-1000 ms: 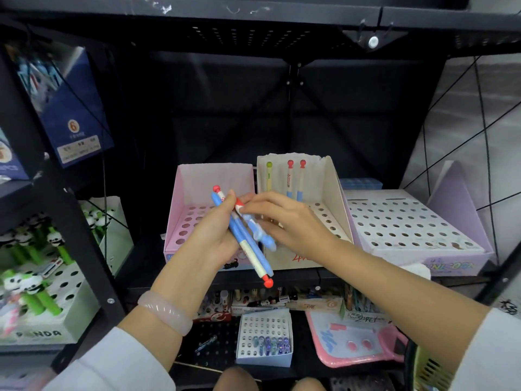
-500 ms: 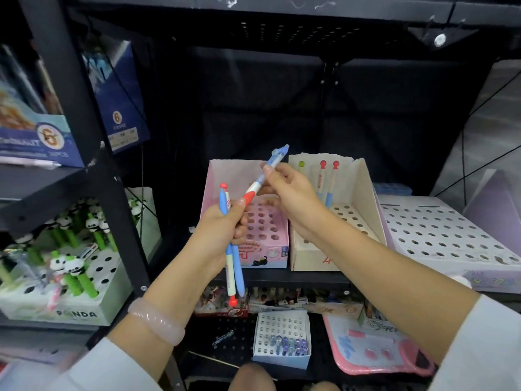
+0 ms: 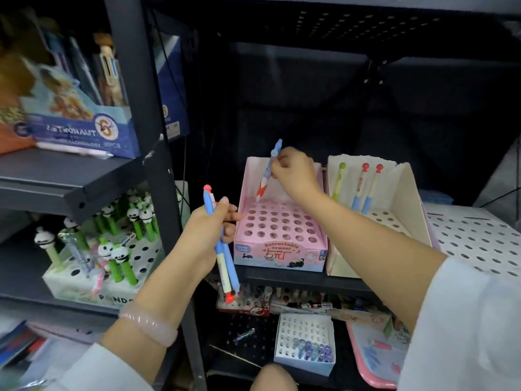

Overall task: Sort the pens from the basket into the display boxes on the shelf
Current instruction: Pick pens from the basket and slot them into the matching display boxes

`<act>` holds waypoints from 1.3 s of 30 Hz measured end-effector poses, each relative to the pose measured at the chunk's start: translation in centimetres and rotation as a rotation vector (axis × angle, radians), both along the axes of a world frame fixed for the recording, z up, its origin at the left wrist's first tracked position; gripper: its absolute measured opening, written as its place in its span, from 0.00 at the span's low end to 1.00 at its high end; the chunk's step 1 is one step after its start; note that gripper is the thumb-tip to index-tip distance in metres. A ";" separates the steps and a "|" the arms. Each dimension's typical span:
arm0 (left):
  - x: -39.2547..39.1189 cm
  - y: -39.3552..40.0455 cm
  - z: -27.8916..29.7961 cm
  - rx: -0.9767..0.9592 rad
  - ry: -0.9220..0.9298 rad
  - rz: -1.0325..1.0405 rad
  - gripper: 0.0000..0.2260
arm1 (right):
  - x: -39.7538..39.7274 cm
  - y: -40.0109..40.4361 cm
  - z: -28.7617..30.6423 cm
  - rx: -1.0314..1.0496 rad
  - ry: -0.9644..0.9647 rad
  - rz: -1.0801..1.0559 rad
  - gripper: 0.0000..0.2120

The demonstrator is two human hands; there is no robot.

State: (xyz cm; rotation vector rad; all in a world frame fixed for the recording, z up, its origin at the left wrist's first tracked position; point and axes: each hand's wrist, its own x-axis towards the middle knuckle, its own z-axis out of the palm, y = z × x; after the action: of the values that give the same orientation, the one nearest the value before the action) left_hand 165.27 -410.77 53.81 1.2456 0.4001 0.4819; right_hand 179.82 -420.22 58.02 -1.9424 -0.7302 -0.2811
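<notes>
The right hand [image 3: 293,176] pinches a slim blue-and-white pen [image 3: 267,172] in its fingers, long axis near vertical, red tip toward 6 o'clock just above the pink perforated cardboard display box [image 3: 282,241]. The left hand [image 3: 208,235] grips two more blue pens [image 3: 222,249].

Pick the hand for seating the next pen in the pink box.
Right. The right hand already pinches a pen tip-down above the back rows of the pink box. The left hand grips two spare pens beside the box, not over it.
</notes>
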 end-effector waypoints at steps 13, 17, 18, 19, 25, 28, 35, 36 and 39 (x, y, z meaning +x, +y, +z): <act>-0.2 0.4 -1.1 0.022 0.058 -0.071 0.12 | 1.3 2.5 -2.6 -0.299 0.014 0.036 0.10; -0.6 0.3 -0.7 0.034 0.053 -0.092 0.12 | 1.0 2.8 -2.7 -0.368 0.072 0.001 0.11; -0.7 0.2 -0.5 0.037 0.050 -0.105 0.12 | 1.0 2.7 -2.7 -0.383 0.075 -0.029 0.10; -0.9 0.1 -0.3 0.038 0.047 -0.123 0.12 | 0.8 2.5 -2.6 -0.372 0.064 -0.084 0.10; -0.9 -1.3 0.8 0.034 0.004 -0.241 0.12 | -3.1 -0.9 -0.1 -0.136 0.353 0.495 0.07; -0.5 -2.6 0.9 0.081 0.002 -0.293 0.12 | -4.2 -2.9 0.1 -0.311 0.472 0.685 0.10; 1.1 -6.0 1.3 0.127 0.026 -0.396 0.11 | -4.5 -6.2 -0.7 -0.114 0.526 0.508 0.04; 1.3 -6.5 1.3 0.126 0.028 -0.414 0.10 | -4.3 -6.7 -0.8 -0.086 0.510 0.460 0.05; 1.6 -7.9 1.1 0.141 0.053 -0.456 0.09 | -3.3 -8.8 -0.2 0.202 0.525 0.278 0.07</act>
State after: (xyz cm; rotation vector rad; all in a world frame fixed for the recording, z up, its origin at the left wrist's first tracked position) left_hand 166.90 -418.69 54.87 1.4377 0.1181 0.0879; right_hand 176.55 -429.04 57.81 -1.5975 -0.5824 0.3070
